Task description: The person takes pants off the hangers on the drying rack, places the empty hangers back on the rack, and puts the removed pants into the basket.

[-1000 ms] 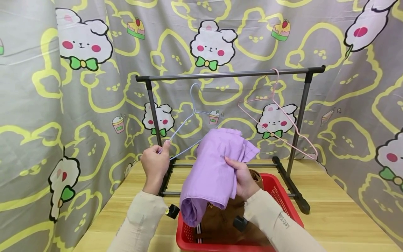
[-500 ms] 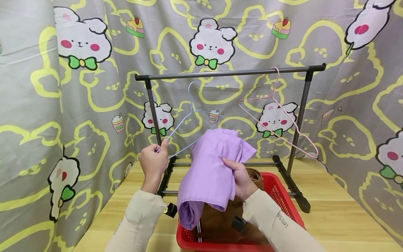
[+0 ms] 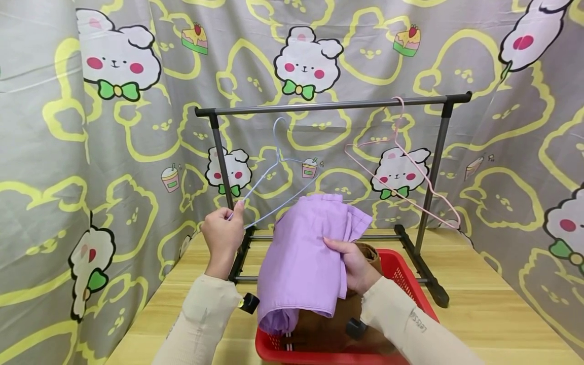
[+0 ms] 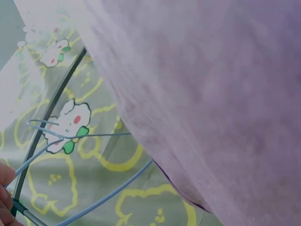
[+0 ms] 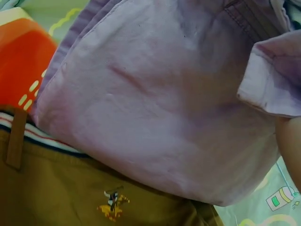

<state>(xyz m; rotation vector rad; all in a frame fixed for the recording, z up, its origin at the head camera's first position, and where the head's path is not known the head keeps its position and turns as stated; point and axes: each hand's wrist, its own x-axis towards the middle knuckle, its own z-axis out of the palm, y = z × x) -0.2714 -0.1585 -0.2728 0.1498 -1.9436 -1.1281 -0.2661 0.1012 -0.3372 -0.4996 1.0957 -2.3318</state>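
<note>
My left hand [image 3: 223, 235] grips one end of a light-blue clothes hanger [image 3: 263, 178], thumb along the wire and hook upward. In the left wrist view the hanger [image 4: 108, 191] runs off behind pale cloth. With my right hand [image 3: 358, 266] I hold a folded lilac garment [image 3: 303, 258], thumb on top and the other fingers hidden under it. The garment hangs over the red basket and covers part of the hanger's far side. The right wrist view has the garment [image 5: 141, 117] close up; I cannot tell its exact kind.
A brown garment with a belt loop and embroidered rider [image 5: 112, 203] lies in the red basket [image 3: 406, 279]. Behind stands a dark metal clothes rack [image 3: 319, 107] on the wooden table [image 3: 483, 314]. A pink hanger [image 3: 417, 167] hangs from its right side. Patterned curtains surround the table.
My right hand has lowered slightly with the lilac garment, uncovering more of the blue hanger's bottom bar. My left hand and the hanger have shifted a little left.
</note>
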